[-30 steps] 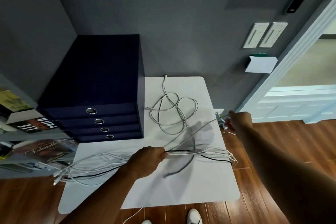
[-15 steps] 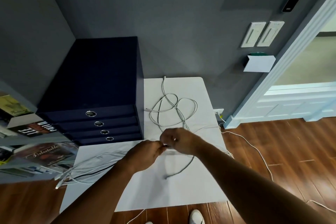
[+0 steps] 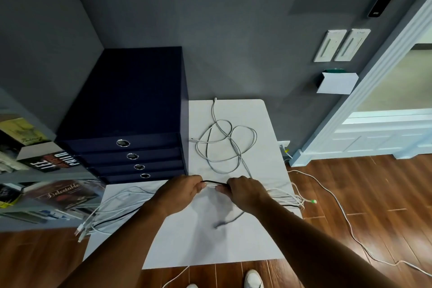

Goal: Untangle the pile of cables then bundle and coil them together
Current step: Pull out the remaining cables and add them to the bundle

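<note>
A bundle of white and black cables (image 3: 216, 185) stretches across the white table (image 3: 233, 245). My left hand (image 3: 181, 190) and my right hand (image 3: 245, 190) both grip it, a short gap apart, just above the table's middle. The bundle's loose plug ends (image 3: 93, 222) trail off the table's left edge; its looped ends (image 3: 289, 199) hang over the right edge. A separate grey cable (image 3: 224, 145) lies in tangled loops at the back of the table, its tail (image 3: 230, 218) running under my right hand.
A dark blue drawer box (image 3: 131, 121) stands at the table's back left. Books fill a shelf (image 3: 35, 184) on the left. A white cord (image 3: 346, 220) runs across the wood floor from a wall outlet (image 3: 284, 145). My shoes (image 3: 253, 279) show below the table's front edge.
My right hand came back from the table's right edge to the bundle and now grips it beside my left hand. The looped ends have settled over the right edge.
</note>
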`<state>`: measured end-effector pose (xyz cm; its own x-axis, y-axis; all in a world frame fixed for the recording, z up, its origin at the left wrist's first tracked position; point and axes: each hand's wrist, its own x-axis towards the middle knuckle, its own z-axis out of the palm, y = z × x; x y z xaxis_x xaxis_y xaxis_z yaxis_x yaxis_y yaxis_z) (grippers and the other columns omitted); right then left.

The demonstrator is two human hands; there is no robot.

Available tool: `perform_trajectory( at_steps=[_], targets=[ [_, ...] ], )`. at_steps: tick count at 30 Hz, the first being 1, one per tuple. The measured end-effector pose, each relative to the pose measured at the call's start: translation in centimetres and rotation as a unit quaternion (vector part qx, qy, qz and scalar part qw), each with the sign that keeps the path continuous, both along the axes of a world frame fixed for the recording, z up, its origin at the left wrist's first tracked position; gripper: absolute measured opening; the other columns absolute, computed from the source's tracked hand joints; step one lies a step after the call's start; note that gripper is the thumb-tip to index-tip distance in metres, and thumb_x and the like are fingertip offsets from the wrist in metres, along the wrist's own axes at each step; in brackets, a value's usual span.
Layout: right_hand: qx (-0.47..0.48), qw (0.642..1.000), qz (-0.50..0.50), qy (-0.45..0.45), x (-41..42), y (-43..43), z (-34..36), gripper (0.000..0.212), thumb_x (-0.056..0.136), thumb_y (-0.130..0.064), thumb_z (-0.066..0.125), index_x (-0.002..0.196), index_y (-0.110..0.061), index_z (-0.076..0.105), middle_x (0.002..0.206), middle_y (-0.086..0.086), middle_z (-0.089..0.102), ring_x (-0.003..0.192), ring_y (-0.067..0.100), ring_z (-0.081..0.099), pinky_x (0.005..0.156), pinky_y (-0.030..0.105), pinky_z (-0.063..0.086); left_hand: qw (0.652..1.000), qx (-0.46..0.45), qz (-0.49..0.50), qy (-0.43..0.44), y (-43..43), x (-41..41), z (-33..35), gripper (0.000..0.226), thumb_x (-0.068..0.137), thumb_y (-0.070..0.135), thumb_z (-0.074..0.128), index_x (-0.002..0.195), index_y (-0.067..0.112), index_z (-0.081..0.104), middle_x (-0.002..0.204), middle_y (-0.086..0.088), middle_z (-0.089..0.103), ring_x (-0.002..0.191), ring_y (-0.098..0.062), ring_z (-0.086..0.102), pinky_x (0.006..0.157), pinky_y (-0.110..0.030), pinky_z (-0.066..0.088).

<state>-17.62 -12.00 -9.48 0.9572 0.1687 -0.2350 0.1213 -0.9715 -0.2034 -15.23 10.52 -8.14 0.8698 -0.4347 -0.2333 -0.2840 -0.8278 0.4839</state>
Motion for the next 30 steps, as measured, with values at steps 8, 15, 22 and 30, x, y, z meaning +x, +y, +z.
perform_trajectory(
  at_steps=[8,15,22,30],
  targets=[
    [0.104,0.993,-0.051,0.023,-0.4,-0.8,-1.0,0.056,0.095,-0.065,0.038,0.095,-0.013,0.059,0.100,0.012,0.069,0.099,0.035,0.062,0.075,0.036,0.045,1.000,-0.012,0.014,0.007,1.1,0.1,-0.3,0.036,0.102,0.052,0.039,0.081,0.024,0.048,0.069,0.003,0.058,0.067,-0.021,0.056,0.064,-0.040,0.049],
    [0.145,0.987,0.065,0.034,-0.6,-3.2,-0.8,0.030,0.103,-0.041,0.042,0.111,-0.016,0.057,0.102,0.011,0.069,0.095,0.033,0.063,0.073,0.033,0.043,1.000,-0.010,-0.009,-0.011,2.4,-0.3,-0.3,0.033,0.103,0.048,0.043,0.081,0.023,0.051,0.071,0.004,0.059,0.066,-0.015,0.054,0.065,-0.036,0.048],
    [-0.002,1.000,-0.025,-0.017,-0.7,-4.5,-0.5,0.092,0.065,-0.094,-0.005,0.074,-0.023,0.054,0.091,0.002,0.070,0.094,0.028,0.064,0.073,0.033,0.046,0.999,-0.009,-0.005,-0.031,5.4,-0.1,-0.9,0.034,0.102,0.050,0.042,0.077,0.027,0.048,0.068,0.008,0.057,0.066,-0.010,0.054,0.068,-0.036,0.048],
    [0.062,0.996,0.046,-0.051,-1.1,-5.1,-0.1,0.076,0.081,-0.081,0.008,0.083,-0.019,0.052,0.087,0.011,0.068,0.088,0.037,0.061,0.063,0.035,0.035,0.991,0.008,0.000,0.132,6.5,-1.0,-2.9,0.032,0.102,0.048,0.043,0.082,0.025,0.055,0.077,0.010,0.062,0.073,-0.014,0.060,0.075,-0.034,0.051]
  ],
)
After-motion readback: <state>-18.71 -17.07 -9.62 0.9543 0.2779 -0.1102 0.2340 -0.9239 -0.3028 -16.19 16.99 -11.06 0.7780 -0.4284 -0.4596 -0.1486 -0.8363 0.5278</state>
